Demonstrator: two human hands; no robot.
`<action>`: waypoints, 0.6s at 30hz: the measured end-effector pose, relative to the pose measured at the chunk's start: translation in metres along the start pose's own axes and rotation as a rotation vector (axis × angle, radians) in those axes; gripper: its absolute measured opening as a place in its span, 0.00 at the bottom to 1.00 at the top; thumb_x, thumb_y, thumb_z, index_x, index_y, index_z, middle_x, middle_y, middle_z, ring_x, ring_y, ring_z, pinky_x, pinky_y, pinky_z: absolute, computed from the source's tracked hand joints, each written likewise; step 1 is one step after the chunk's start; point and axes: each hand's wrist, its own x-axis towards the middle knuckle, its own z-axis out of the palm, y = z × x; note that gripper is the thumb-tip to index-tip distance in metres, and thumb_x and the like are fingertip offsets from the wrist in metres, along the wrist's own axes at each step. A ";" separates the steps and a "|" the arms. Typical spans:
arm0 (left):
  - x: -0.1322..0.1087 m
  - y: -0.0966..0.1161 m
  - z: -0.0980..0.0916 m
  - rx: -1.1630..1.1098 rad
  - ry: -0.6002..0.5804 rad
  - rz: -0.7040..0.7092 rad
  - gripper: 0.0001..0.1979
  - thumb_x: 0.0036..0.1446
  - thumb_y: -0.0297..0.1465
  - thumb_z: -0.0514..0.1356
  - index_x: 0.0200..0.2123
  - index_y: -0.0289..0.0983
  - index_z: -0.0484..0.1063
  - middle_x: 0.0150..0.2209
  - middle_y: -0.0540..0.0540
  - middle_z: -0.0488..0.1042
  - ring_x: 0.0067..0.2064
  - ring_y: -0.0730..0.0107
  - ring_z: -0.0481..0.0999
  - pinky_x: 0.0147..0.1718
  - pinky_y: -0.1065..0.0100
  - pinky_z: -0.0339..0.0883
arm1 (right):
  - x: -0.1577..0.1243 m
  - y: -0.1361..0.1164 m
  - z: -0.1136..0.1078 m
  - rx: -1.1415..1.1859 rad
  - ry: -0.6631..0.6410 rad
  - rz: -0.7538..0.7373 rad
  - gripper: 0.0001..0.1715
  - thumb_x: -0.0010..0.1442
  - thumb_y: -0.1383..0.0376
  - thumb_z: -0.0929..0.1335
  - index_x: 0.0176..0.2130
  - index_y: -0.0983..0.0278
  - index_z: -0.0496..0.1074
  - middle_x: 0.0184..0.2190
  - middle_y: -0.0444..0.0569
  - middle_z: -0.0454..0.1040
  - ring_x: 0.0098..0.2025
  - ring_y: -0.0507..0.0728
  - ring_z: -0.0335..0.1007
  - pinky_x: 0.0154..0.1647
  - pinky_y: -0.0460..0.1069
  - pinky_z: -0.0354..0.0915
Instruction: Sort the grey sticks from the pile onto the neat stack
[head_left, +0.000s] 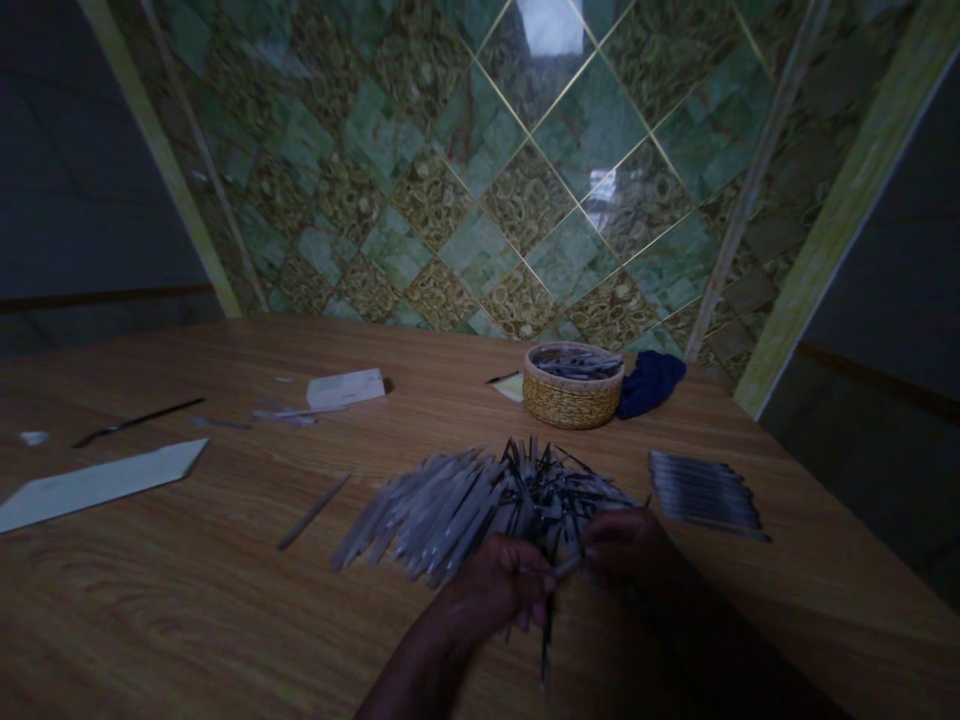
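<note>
My left hand [504, 585] is closed, its fingertips pinching one end of a narrow pale plastic sleeve [568, 565]. At the sleeve's other end, the fingers of my right hand [626, 545] are closed on it too. A thin dark stick [546, 650] points down below my left fingers; whether that hand holds it is unclear. Just beyond both hands lies a heap of narrow, translucent sleeves [431, 510]. Thin dark sticks [536, 480] are jumbled at its right side. To the right of my right hand, a row of sleeved dark sticks [705, 490] lies flat, side by side.
A woven basket [571, 405] full of similar sticks stands behind the heap, beside a dark blue cloth [651, 383]. Leftward lie a small white box [345, 388], a single sleeve [313, 512], a pale card strip [105, 482] and a dark thin tool [139, 422]. A tiled wall [450, 200] rises behind the table.
</note>
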 end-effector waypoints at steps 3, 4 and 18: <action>0.001 -0.001 -0.001 0.001 0.002 0.000 0.10 0.45 0.35 0.58 0.20 0.34 0.68 0.15 0.53 0.68 0.15 0.79 0.60 0.16 0.74 0.52 | 0.001 0.002 0.000 -0.020 -0.015 0.019 0.13 0.41 0.59 0.73 0.23 0.67 0.73 0.13 0.42 0.69 0.14 0.49 0.63 0.15 0.44 0.58; 0.001 -0.001 -0.001 0.000 0.005 0.003 0.10 0.45 0.35 0.58 0.19 0.34 0.68 0.15 0.53 0.68 0.15 0.79 0.60 0.16 0.74 0.52 | 0.001 0.003 0.001 -0.017 -0.002 0.033 0.13 0.41 0.59 0.72 0.24 0.67 0.73 0.14 0.42 0.69 0.14 0.49 0.63 0.15 0.44 0.58; -0.003 0.007 0.003 0.078 0.036 0.004 0.13 0.45 0.38 0.56 0.18 0.35 0.65 0.14 0.53 0.67 0.14 0.79 0.58 0.16 0.74 0.50 | -0.001 0.009 0.002 -0.203 0.025 0.020 0.09 0.48 0.62 0.67 0.24 0.66 0.72 0.14 0.40 0.68 0.13 0.48 0.61 0.14 0.42 0.55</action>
